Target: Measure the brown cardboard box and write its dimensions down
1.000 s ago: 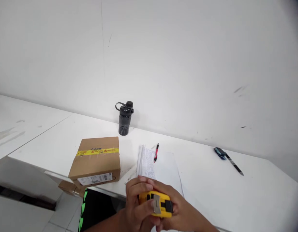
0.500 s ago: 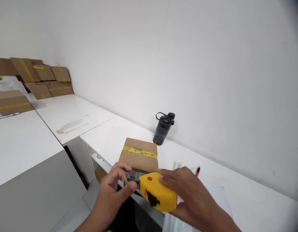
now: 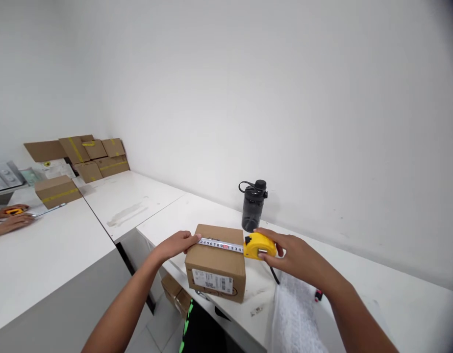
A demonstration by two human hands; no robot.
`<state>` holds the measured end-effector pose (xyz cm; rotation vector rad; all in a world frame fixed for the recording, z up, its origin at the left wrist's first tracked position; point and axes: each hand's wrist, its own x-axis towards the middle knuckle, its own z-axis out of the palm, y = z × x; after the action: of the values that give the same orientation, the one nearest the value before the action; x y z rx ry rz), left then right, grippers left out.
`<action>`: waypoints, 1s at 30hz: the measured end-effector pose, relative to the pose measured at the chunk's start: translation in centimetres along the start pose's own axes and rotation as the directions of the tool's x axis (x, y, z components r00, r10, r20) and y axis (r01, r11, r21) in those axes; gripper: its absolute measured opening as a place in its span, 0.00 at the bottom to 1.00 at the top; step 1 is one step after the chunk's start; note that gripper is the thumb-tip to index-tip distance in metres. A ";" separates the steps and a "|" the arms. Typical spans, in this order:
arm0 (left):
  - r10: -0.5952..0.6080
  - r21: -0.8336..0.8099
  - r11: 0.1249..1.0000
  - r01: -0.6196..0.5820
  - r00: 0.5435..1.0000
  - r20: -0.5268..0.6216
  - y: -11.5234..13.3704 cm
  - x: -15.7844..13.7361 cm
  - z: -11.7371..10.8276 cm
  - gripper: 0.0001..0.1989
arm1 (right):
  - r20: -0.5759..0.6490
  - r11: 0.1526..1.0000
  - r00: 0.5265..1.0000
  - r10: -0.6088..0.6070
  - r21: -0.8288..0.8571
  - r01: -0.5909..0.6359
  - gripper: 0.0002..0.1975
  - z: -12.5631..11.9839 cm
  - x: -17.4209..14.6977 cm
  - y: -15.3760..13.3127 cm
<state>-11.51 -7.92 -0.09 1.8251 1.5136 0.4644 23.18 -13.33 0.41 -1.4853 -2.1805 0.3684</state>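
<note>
Two holds, apart: left hand (image 3: 180, 243) pinning tape blade (image 3: 219, 245) on carton (image 3: 212, 267), right hand (image 3: 294, 252) clamping tape-measure case (image 3: 261, 241); blade best taut, zero mark seemingly covered.

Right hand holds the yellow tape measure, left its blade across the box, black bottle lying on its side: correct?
Not quite: the head view shows the black bottle upright. The right hand holds the yellow tape measure, the left hand its blade across the box.

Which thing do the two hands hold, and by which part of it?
The tape measure: the right hand grips its yellow case, the left hand holds the blade near its low-numbered end, over the box.
</note>
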 end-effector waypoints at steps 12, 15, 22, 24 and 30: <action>0.104 -0.019 0.994 -0.103 0.993 0.049 0.4 1.3 -0.9 0.29 | -0.153 0.976 0.969 -0.195 -0.133 0.175 0.22 0.1 -0.7 -0.9; 0.193 0.072 0.979 -0.191 0.981 -0.025 2.1 2.9 -1.7 0.28 | -0.322 0.887 0.838 -0.441 -0.302 0.350 0.22 1.0 -2.0 -3.7; 0.325 0.273 0.901 -0.337 0.942 0.087 6.7 7.8 0.5 0.25 | -0.571 0.831 0.606 -0.554 -0.418 0.367 0.18 7.0 -4.6 -11.3; 0.325 0.331 0.878 -0.345 0.939 0.116 6.9 8.5 1.5 0.23 | -0.583 0.859 0.633 -0.509 -0.388 0.333 0.22 8.4 -4.5 -11.6; 0.321 0.378 0.838 -0.393 0.916 0.241 6.5 8.3 2.5 0.23 | -0.547 0.914 0.733 -0.404 -0.266 0.305 0.23 9.6 -3.4 -10.9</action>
<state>-3.17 -1.15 1.46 2.4418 1.2163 0.1473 10.48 -20.17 -3.42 -1.0166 -1.9243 -0.3765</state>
